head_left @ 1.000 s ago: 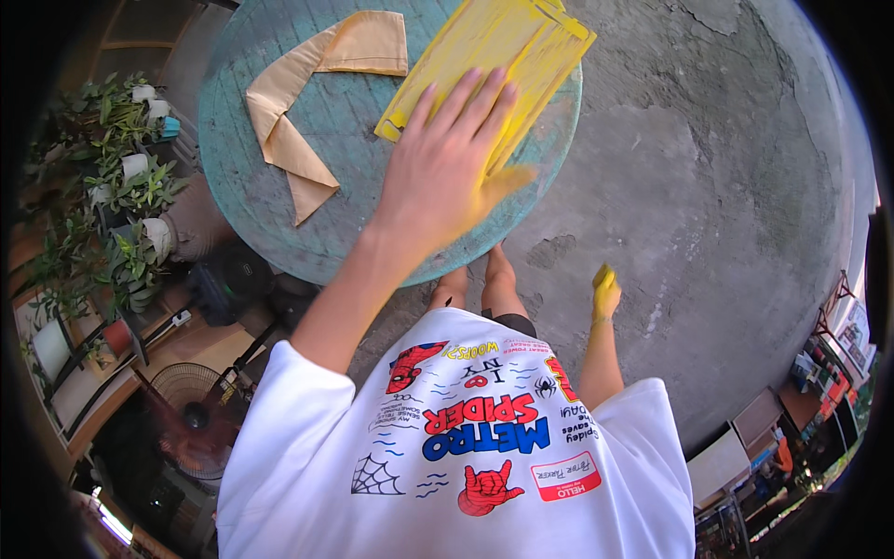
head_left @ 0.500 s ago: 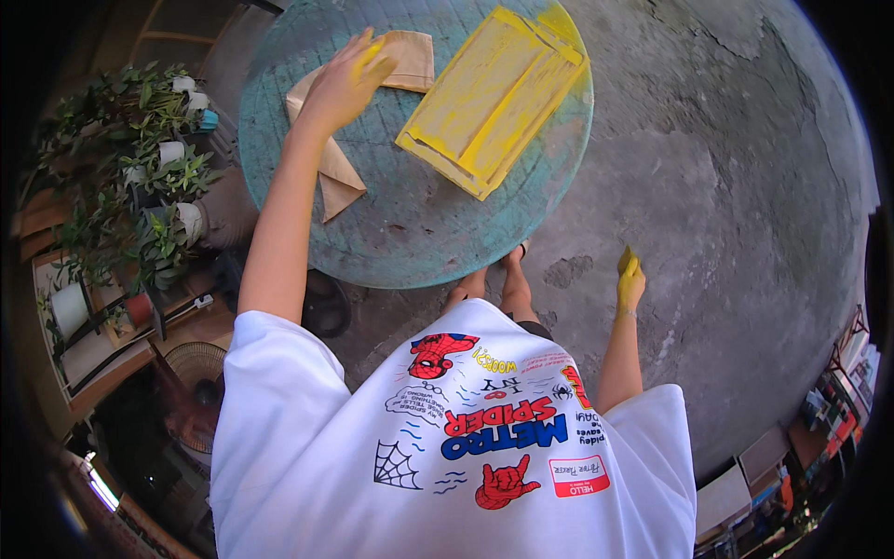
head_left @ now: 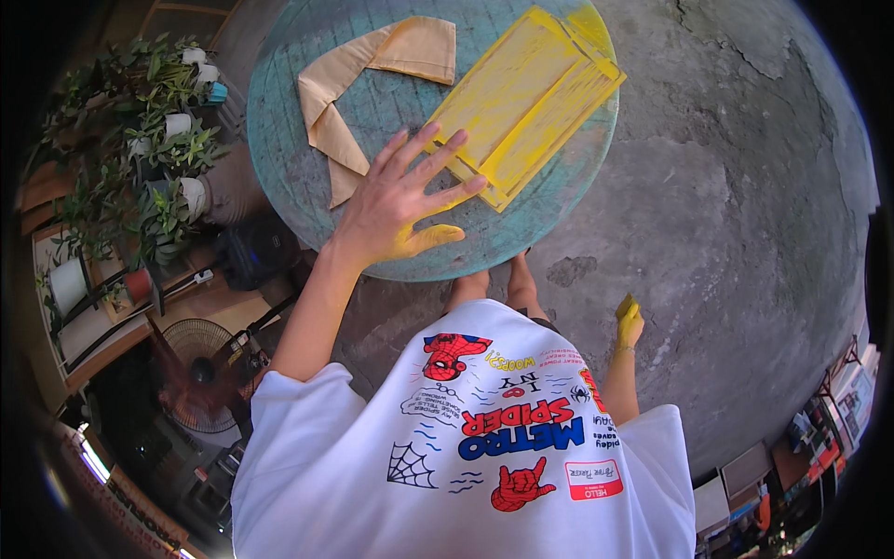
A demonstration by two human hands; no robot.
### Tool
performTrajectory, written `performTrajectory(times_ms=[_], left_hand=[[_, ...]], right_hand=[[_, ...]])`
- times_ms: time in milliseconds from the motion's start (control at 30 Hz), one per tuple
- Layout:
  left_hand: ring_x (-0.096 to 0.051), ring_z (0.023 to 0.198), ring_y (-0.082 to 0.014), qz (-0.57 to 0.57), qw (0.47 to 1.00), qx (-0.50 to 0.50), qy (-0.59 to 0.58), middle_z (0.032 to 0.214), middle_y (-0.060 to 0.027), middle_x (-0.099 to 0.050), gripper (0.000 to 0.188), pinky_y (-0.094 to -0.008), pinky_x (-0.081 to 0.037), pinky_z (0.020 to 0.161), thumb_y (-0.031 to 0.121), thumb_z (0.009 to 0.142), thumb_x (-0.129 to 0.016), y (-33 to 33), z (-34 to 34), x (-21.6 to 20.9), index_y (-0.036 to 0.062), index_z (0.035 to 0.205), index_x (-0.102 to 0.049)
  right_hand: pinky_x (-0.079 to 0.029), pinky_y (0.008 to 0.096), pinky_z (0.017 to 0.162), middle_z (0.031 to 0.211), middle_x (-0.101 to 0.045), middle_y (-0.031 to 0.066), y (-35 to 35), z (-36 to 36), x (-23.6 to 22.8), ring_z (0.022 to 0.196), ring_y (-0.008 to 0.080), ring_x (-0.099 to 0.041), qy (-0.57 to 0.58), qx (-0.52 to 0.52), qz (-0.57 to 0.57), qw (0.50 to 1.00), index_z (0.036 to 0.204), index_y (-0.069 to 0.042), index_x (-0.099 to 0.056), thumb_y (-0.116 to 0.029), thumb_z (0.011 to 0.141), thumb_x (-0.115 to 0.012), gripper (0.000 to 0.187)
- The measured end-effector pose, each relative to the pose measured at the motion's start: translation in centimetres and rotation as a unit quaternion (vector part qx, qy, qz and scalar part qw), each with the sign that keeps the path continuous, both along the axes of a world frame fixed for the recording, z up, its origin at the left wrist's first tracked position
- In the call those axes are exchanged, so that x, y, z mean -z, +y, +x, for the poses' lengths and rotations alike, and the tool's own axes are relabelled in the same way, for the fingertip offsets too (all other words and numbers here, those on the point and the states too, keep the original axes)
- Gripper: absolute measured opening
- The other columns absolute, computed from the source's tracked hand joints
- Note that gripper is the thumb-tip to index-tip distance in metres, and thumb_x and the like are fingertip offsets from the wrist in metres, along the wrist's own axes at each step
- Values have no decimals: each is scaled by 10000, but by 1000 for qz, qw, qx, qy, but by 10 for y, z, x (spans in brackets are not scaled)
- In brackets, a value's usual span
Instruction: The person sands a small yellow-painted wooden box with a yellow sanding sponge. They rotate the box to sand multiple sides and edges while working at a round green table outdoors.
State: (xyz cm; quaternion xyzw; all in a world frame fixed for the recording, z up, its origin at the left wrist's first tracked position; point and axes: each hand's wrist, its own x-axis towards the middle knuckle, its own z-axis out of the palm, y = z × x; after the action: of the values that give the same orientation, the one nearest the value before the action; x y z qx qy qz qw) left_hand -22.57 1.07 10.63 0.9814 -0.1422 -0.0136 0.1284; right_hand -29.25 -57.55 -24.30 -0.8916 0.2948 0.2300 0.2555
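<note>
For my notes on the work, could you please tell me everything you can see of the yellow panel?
The yellow panel is flat and oblong, perhaps wood, with streaky yellow paint over a paler ground, more solid along the edges. A lengthwise strip divides its face. It lies slanted on the round teal table, its right corner reaching the rim. The left hand overlaps its near-left corner in view; contact is unclear.
</note>
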Motion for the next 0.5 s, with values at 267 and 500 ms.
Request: performTrajectory(times_ms=[267, 500], left_hand=[[-325, 1531, -353, -16, 999, 34, 6, 1649, -88, -409, 649, -550, -281, 1231, 548, 901, -680, -9, 41, -5, 300, 1493, -582], [-479, 1416, -265, 49, 978, 166, -114, 1472, -83, -576, 506, -497, -337, 1210, 466, 955, -641, -34, 158, -23, 151, 1349, -663]], right_hand=[[-519, 456, 962, 1186, -721, 272, 63, 101, -29, 1120, 429, -687, -86, -34, 72, 993, 1279, -10, -697, -455, 1083, -434, 552], [-521, 479, 939, 1175, -714, 294, 51, 90, -31, 1113, 453, -682, -114, -23, 57, 992, 1266, -1, -700, -452, 1078, -441, 552]])
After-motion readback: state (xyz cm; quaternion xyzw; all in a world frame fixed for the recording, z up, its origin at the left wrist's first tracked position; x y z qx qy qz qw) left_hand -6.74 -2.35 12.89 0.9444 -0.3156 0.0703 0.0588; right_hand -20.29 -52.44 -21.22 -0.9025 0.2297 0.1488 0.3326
